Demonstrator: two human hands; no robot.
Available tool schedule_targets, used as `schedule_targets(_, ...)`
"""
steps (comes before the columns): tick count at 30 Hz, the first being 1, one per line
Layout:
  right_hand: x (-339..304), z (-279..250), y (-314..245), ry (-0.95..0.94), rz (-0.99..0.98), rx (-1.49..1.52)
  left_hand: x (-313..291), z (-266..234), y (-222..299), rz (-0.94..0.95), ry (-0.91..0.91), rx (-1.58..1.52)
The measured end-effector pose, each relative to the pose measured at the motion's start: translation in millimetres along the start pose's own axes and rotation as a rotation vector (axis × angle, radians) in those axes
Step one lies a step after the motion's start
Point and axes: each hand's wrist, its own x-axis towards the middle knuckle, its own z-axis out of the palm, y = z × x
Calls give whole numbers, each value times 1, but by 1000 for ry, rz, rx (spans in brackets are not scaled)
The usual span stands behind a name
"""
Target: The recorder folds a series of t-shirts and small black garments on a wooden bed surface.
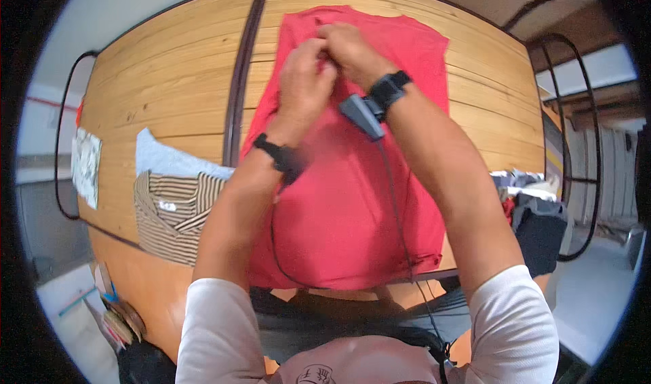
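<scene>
A red shirt [352, 201] lies spread over the wooden table in front of me, its wide end toward my body. My left hand [302, 79] is closed at the shirt's upper left part, fingers bent inward over the cloth. Right beside it, my right hand [352, 51] is also closed, its fingertips meeting those of the left at a bit of red fabric. What lies between the fingertips is mostly covered by the hands. Black straps circle both wrists, and a grey device [363, 116] with a cable hangs at the right one.
To the left, a striped collared shirt [169, 211] and a light blue cloth [173, 157] lie on the table [176, 79]. A pile of dark and white clothes [536, 214] sits at the right edge. Black metal rails [593, 146] stand at both ends; cables trail over the red shirt.
</scene>
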Motion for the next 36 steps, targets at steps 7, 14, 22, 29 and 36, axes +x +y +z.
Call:
schedule_targets(7,13,-36,-18,120,-84,-442,-31,-23,41,-65,-20,140)
schedule_targets(14,8,-44,-20,136,-68,-238,-107,-69,57,-236,-254,454)
schedule_targets(22,6,-24,-38,39,9,-197,-165,-104,45,-381,-155,391)
schedule_targets(29,28,-22,-45,-129,-16,-81,-172,-116,71,-197,-119,393)
schedule_targets(36,24,-25,-61,-175,127,-138,-270,-194,127,-999,-147,-31)
